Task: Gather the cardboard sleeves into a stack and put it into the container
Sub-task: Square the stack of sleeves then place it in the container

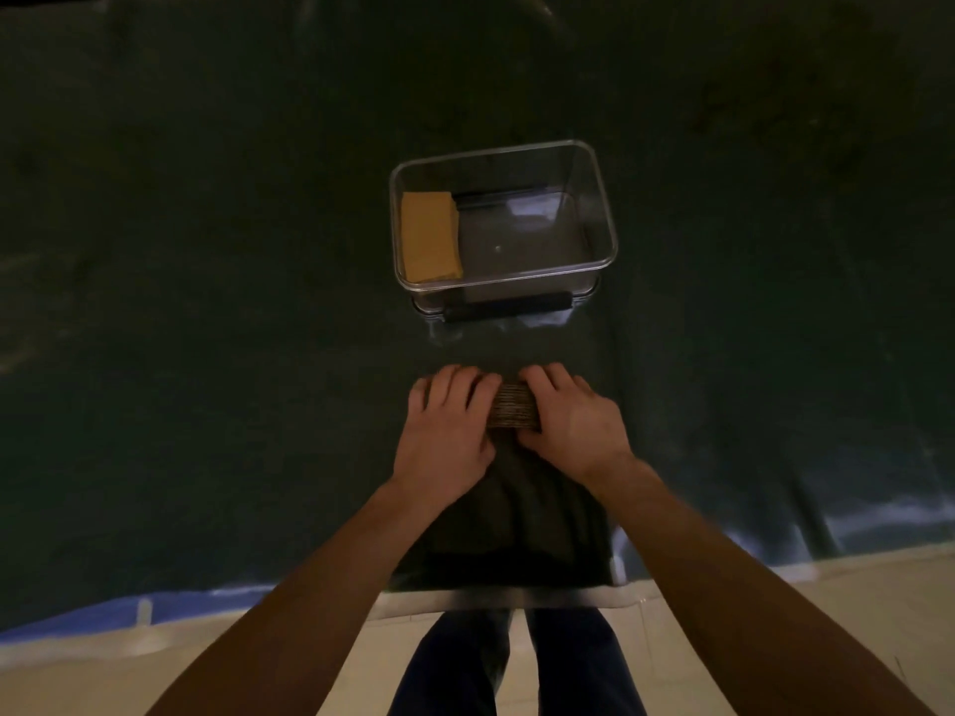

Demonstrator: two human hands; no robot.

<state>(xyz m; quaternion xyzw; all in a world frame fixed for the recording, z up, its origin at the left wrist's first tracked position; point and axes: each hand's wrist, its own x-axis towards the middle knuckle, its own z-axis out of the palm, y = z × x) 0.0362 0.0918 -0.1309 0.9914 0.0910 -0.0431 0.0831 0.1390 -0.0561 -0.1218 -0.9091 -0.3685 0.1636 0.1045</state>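
Observation:
A stack of brown cardboard sleeves [512, 406] rests on the dark table covering, its ribbed edges facing up. My left hand [448, 430] presses against its left side and my right hand [571, 418] against its right side, so the stack is squeezed between them. Most of the stack is hidden under my fingers. A clear plastic container [605, 198] stands a short way beyond my hands, open at the top. Inside it, along the left wall, lies a yellow-brown cardboard stack [430, 237].
A dark green sheet [206, 302] covers the table. Its near edge [491, 594] runs just in front of my legs, with a pale floor below. A black latch handle [509, 306] sits on the container's near side.

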